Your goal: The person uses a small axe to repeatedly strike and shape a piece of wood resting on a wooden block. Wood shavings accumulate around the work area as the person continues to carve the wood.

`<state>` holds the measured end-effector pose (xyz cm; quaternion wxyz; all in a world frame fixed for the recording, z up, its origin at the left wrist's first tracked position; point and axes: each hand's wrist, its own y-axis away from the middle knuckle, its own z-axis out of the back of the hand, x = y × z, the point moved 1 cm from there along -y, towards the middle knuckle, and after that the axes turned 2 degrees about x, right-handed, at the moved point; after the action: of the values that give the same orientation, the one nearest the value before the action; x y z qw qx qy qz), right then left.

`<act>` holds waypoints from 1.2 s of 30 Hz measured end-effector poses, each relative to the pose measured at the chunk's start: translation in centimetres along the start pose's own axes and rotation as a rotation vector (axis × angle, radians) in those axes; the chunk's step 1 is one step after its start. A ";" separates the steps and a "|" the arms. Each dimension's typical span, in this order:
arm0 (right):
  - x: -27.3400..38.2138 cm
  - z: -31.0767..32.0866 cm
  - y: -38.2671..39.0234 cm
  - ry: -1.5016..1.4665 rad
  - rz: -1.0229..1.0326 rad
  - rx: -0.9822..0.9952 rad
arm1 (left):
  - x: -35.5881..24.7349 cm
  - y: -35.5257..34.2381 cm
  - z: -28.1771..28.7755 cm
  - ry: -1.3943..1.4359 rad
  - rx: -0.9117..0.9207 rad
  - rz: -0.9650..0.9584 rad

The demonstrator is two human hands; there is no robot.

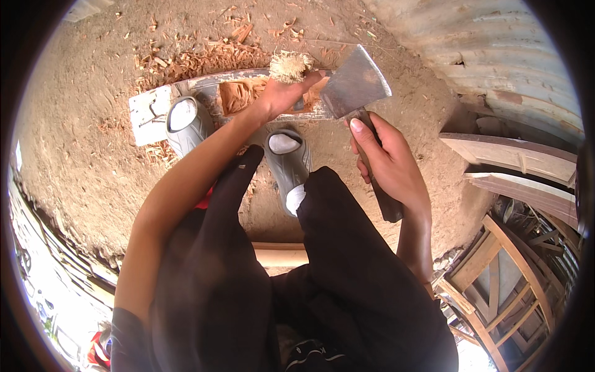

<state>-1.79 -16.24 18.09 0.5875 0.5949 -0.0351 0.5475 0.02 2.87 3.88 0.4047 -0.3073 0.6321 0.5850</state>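
My left hand grips an upright chisel by its handle, whose frayed, mushroomed wooden top sticks up above my fingers. The chisel's lower end is mostly hidden by the hand. Beneath it lies a long wooden board with a recess cut into it, full of curled shavings. My right hand is closed round the dark handle of a hatchet. Its broad grey blade points up and away, over or just beside the board's right end, close to the chisel.
My grey shoes stand at the board's near edge, one on its left part. Wood shavings litter the dirt floor beyond. A corrugated metal wall rises at right, with wooden panels and frames stacked along it.
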 end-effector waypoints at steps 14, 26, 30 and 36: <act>-0.2 -0.5 -0.6 0.084 0.085 0.082 | 1.8 -0.7 0.2 0.060 -0.102 0.089; 3.2 0.0 0.1 0.094 0.166 0.005 | -0.9 -0.5 -0.7 0.007 0.006 0.068; 6.1 -0.2 0.5 0.158 0.411 -0.155 | -0.7 -1.1 -1.3 0.021 -0.044 0.006; 7.9 -1.4 0.5 0.164 0.523 -0.218 | 0.4 -1.9 -1.3 0.104 -0.047 -0.053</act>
<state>0.13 -10.59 23.49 0.4877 0.4530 -0.1982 0.7195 1.26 1.38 2.61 0.3793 -0.3631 0.6301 0.5721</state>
